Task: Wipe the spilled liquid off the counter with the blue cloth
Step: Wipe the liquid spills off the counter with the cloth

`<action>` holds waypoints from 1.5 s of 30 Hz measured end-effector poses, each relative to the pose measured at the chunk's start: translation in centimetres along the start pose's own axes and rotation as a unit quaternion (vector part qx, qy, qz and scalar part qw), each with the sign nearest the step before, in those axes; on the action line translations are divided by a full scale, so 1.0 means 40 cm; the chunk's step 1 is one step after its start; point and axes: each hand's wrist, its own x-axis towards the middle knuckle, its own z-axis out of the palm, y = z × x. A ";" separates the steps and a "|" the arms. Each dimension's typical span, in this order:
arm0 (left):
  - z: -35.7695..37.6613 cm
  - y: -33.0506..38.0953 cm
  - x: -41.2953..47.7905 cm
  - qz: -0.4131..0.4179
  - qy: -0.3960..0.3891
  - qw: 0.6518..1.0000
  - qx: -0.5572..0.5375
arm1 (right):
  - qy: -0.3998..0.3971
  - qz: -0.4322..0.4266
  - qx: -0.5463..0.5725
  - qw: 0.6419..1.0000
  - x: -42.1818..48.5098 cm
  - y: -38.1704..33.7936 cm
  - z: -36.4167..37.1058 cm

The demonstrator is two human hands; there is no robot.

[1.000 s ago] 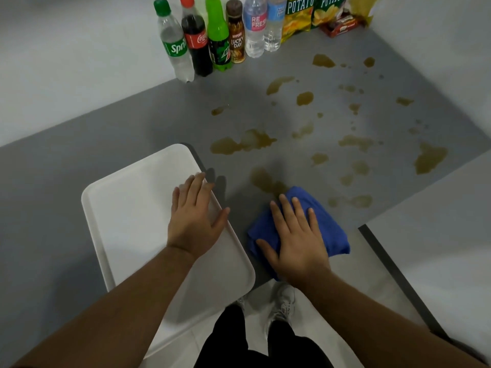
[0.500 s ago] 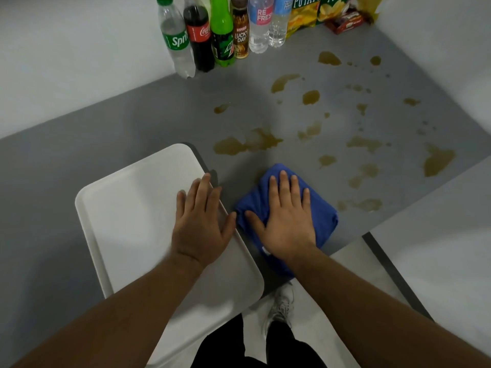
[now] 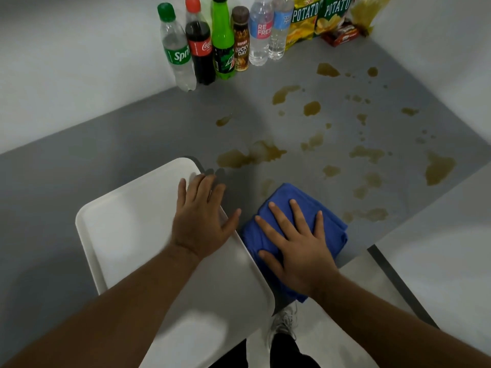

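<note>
A folded blue cloth (image 3: 289, 197) lies on the grey counter (image 3: 132, 144) near its front edge. My right hand (image 3: 295, 245) presses flat on the cloth, fingers spread. Brown spilled liquid (image 3: 247, 156) lies in several puddles and drops across the counter beyond and to the right of the cloth, with a large patch at the right (image 3: 438, 170). A faint smear sits just beyond the cloth. My left hand (image 3: 202, 219) rests flat and open on the right edge of a white tray (image 3: 127, 229), holding nothing.
Several drink bottles (image 3: 202, 46) stand in a row at the back against the wall, with potato chip bags (image 3: 316, 17) and a small red pack (image 3: 342, 35) beside them. The tray overhangs the counter's front edge. White walls bound the counter at the back and right.
My right hand pushed the cloth forward and left over a puddle, then drew it back toward the front edge; that puddle is now only a faint smear. The left hand stayed on the tray.
</note>
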 end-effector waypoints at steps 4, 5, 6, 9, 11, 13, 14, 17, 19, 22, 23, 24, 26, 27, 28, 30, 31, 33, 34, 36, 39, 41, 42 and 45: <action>0.020 -0.022 0.019 0.014 -0.005 1.000 -0.016 | -0.011 0.019 -0.006 1.000 0.106 -0.022 -0.022; 0.024 -0.024 0.018 0.016 -0.005 1.000 -0.021 | -0.008 0.033 -0.007 0.999 0.129 -0.020 -0.029; 0.028 -0.026 0.017 0.016 -0.006 1.000 -0.025 | -0.006 0.051 -0.010 0.999 0.148 -0.014 -0.034; 0.032 -0.028 0.015 0.015 -0.008 0.999 -0.034 | 0.002 0.105 -0.004 0.994 0.166 0.011 -0.031; 0.032 -0.027 0.015 0.015 -0.006 0.999 -0.037 | 0.016 0.121 0.012 0.992 0.150 0.019 -0.017; 0.030 -0.027 0.015 0.017 -0.004 0.999 -0.040 | 0.032 0.123 0.022 0.992 0.122 0.014 -0.003; 0.029 -0.026 0.015 0.016 -0.005 0.999 -0.040 | 0.038 0.119 0.022 0.992 0.106 0.010 0.004; 0.029 -0.023 0.016 0.012 -0.002 0.999 -0.038 | 0.048 0.091 0.012 0.995 0.069 -0.015 0.019; 0.031 -0.021 0.015 0.011 0.005 0.999 -0.039 | 0.047 0.062 0.012 0.997 0.074 -0.034 0.019; 0.034 -0.019 0.015 0.012 0.011 0.999 -0.038 | 0.023 0.010 0.025 0.999 0.136 -0.042 0.004; 0.035 -0.019 0.015 0.012 0.011 0.999 -0.036 | 0.016 -0.001 0.029 0.999 0.163 -0.037 -0.005; 0.034 -0.020 0.015 0.012 0.010 0.999 -0.035 | 0.012 -0.006 0.031 0.999 0.189 -0.029 -0.013; 0.033 -0.020 0.016 0.012 0.006 0.999 -0.038 | 0.015 0.002 0.025 1.000 0.227 -0.005 -0.029; 0.033 -0.021 0.016 0.012 0.003 0.999 -0.042 | 0.019 0.014 0.018 1.000 0.238 0.009 -0.034; 0.033 -0.022 0.016 0.013 0.001 0.999 -0.045 | 0.024 0.031 0.012 0.999 0.243 0.024 -0.037; 0.033 -0.024 0.016 0.013 -0.005 0.999 -0.048 | 0.032 0.075 0.009 0.997 0.240 0.050 -0.037; 0.034 -0.024 0.017 0.013 -0.010 0.999 -0.048 | 0.032 0.096 0.009 0.995 0.232 0.059 -0.035; 0.035 -0.025 0.017 0.012 -0.015 0.999 -0.048 | 0.025 0.117 0.007 0.993 0.208 0.067 -0.029; 0.035 -0.026 0.017 0.011 -0.013 0.999 -0.049 | 0.022 0.117 0.007 0.993 0.194 0.067 -0.025; 0.036 -0.027 0.016 0.009 -0.009 0.999 -0.049 | 0.015 0.105 0.008 0.994 0.163 0.063 -0.018; 0.036 -0.027 0.015 0.009 -0.013 0.999 -0.047 | 0.010 0.079 0.013 0.997 0.125 0.046 -0.009; 0.032 -0.026 0.017 0.007 -0.019 0.999 -0.043 | 0.008 0.060 0.020 0.998 0.117 0.029 -0.006; 0.029 -0.024 0.018 0.005 -0.018 0.999 -0.041 | 0.009 0.050 0.022 0.998 0.121 0.020 -0.005; 0.024 -0.019 0.021 0.002 -0.005 0.999 -0.046 | 0.004 -0.004 0.030 1.000 0.154 -0.003 -0.010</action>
